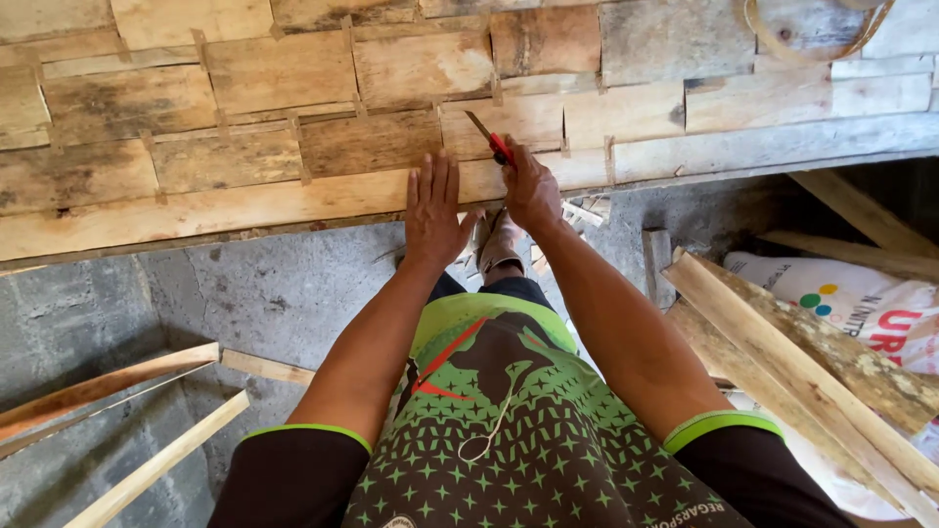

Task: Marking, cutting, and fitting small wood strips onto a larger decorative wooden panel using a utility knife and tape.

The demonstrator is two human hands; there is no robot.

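Observation:
A woven panel of flat bamboo strips [293,117] spreads across the top of the head view. My left hand [432,210] lies flat on its near edge strip, fingers together and pointing away from me. Just to its right, my right hand [528,186] grips a knife with a red handle [492,142], its dark blade pointing up-left onto the weave. My feet show below the hands on the grey concrete floor.
Loose bamboo slats [127,391] lie on the floor at lower left. More wooden slats [792,362] are piled at right over a white printed sack [861,303]. A coil of thin strip [812,29] rests on the panel at top right.

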